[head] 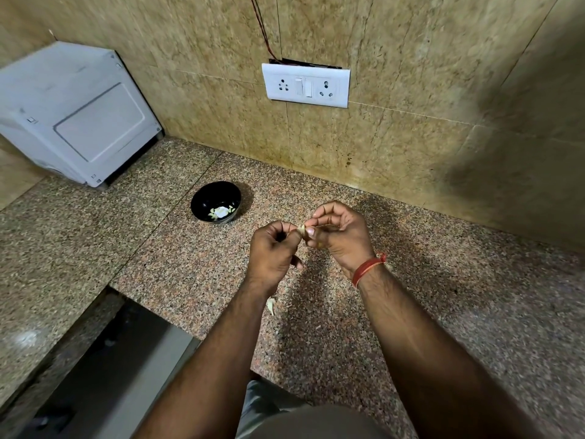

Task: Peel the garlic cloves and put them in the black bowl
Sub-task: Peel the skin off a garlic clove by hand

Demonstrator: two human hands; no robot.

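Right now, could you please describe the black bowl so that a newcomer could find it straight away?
Start at the white microwave in the back left corner of the granite counter. To its right, short of the wall, stands the black bowl, left of and beyond both hands. It is the only dish there, glossy and dark, with pale garlic pieces inside.

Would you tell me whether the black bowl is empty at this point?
Not empty: the black bowl holds a few pale peeled cloves at its bottom.

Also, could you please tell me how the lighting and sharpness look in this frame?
Head view: wide-angle bending curves the wall tiles; a dark shadow covers the upper right wall; the forearms near the bottom edge are soft; the black bowl and both hands stay fairly sharp.
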